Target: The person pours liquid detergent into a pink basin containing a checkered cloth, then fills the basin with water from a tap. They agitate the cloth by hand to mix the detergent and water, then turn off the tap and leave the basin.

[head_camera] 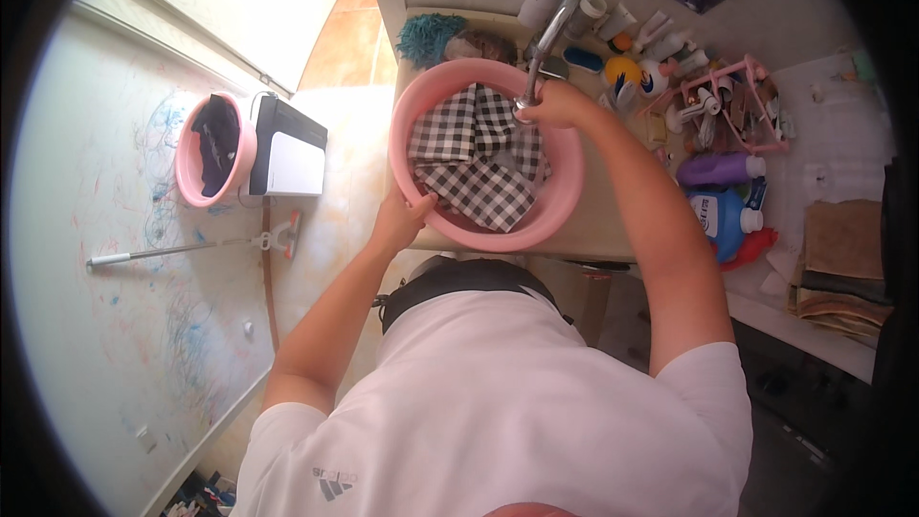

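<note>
A pink plastic basin point(563, 219) sits at the counter's edge in front of me, with black-and-white checked cloth point(477, 190) folded inside. My left hand point(402, 219) holds the basin's rim at its lower left, thumb over the edge. At the basin's upper right, my right hand point(563, 104) grips the near end of the chrome faucet point(549, 39), which reaches over the rim. A blurred, clear patch lies over the cloth below the faucet; I cannot tell for certain whether it is running water.
Right of the basin are toiletries, a pink wire rack point(754, 72), a purple bottle point(718, 169) and a blue detergent bottle point(718, 219). A teal fluffy cloth point(429, 36) lies behind. To the left are a smaller pink basin point(248, 158) with dark cloth and a long-handled mop point(194, 248).
</note>
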A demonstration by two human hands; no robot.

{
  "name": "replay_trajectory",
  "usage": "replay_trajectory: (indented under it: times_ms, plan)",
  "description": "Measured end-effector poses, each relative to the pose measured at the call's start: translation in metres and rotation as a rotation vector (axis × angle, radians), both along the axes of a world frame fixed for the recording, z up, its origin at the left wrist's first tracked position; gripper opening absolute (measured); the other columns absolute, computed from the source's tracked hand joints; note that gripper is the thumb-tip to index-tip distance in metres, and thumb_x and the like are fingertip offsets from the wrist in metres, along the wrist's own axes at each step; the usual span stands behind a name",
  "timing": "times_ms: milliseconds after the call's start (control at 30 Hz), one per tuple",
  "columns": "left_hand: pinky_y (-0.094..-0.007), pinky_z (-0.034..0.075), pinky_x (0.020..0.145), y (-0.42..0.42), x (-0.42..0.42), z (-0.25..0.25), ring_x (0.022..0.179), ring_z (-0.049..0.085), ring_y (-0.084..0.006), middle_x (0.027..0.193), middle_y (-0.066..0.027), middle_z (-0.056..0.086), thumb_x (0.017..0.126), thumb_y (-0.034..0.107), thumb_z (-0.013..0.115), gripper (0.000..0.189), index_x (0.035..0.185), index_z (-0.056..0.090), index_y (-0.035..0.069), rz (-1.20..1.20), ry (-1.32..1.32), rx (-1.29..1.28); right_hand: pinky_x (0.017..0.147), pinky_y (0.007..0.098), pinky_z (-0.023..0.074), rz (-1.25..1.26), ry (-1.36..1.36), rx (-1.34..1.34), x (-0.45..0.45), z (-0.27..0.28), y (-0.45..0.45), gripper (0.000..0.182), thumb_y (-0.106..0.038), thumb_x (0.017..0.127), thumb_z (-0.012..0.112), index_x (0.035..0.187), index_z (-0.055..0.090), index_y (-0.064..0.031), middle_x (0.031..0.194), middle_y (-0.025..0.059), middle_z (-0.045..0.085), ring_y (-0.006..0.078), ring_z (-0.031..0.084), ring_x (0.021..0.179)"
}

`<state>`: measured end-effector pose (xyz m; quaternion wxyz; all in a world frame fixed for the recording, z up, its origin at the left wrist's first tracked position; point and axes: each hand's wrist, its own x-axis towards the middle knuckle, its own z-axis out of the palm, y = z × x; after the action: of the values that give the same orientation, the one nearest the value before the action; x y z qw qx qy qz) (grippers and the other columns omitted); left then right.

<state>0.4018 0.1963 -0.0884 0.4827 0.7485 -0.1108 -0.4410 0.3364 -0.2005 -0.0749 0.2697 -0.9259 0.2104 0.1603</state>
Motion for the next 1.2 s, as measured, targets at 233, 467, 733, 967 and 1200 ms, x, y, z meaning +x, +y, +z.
replay_trajectory:
  times_ms: [233, 467, 733, 967, 1200]
  plan:
    - [-0.0349, 0.062, 0.078, 0.002, 0.000, -0.004, 0.110, 0.069, -0.0246, 0.137, -0.0125, 0.063, 0.097, 0.027, 0.074, 0.076, 0.161, 0.038, 0.011, -0.008, -0.024, 0.013, 0.094, 0.0418, 0.0567, -0.128, -0.053, -0.034, 0.008, -0.002, 0.014, 0.056, -0.058, 0.085, 0.079, 0.114, 0.081, -0.0107, 0.112, 0.0161, 0.079, 0.0321, 0.075, 0.107]
    - [-0.0367, 0.062, 0.081, 0.003, 0.001, -0.007, 0.112, 0.069, -0.0248, 0.138, -0.0128, 0.062, 0.098, 0.027, 0.073, 0.073, 0.161, 0.038, 0.011, -0.006, 0.000, -0.008, 0.096, 0.0398, 0.0561, -0.223, -0.307, 0.091, 0.024, -0.009, 0.039, 0.052, -0.056, 0.089, 0.078, 0.122, 0.079, -0.0155, 0.116, 0.0129, 0.079, 0.0294, 0.075, 0.110]
    - [-0.0370, 0.062, 0.081, 0.003, -0.001, -0.003, 0.111, 0.069, -0.0245, 0.137, -0.0120, 0.063, 0.099, 0.028, 0.073, 0.073, 0.160, 0.038, 0.011, -0.006, -0.005, 0.003, 0.068, 0.0294, 0.0562, -0.226, -0.327, 0.316, 0.031, 0.006, 0.056, 0.047, -0.040, 0.089, 0.086, 0.122, 0.077, -0.0064, 0.097, 0.0043, 0.077, 0.0114, 0.068, 0.075]
    - [-0.0366, 0.062, 0.080, 0.001, -0.001, 0.002, 0.109, 0.070, -0.0242, 0.134, -0.0114, 0.065, 0.099, 0.028, 0.073, 0.071, 0.159, 0.040, 0.010, -0.003, -0.003, 0.011, 0.061, 0.0293, 0.0523, -0.199, -0.234, 0.485, 0.023, 0.007, 0.048, 0.038, -0.036, 0.093, 0.083, 0.117, 0.078, -0.0068, 0.093, 0.0013, 0.077, 0.0096, 0.062, 0.066]
    - [-0.0361, 0.062, 0.079, 0.001, -0.001, -0.001, 0.109, 0.070, -0.0241, 0.134, -0.0118, 0.064, 0.099, 0.026, 0.073, 0.071, 0.159, 0.039, 0.010, -0.004, 0.000, 0.013, 0.064, 0.0310, 0.0541, -0.173, -0.164, 0.424, 0.015, -0.003, 0.037, 0.041, -0.046, 0.091, 0.082, 0.108, 0.082, -0.0084, 0.090, 0.0036, 0.078, 0.0117, 0.065, 0.065]
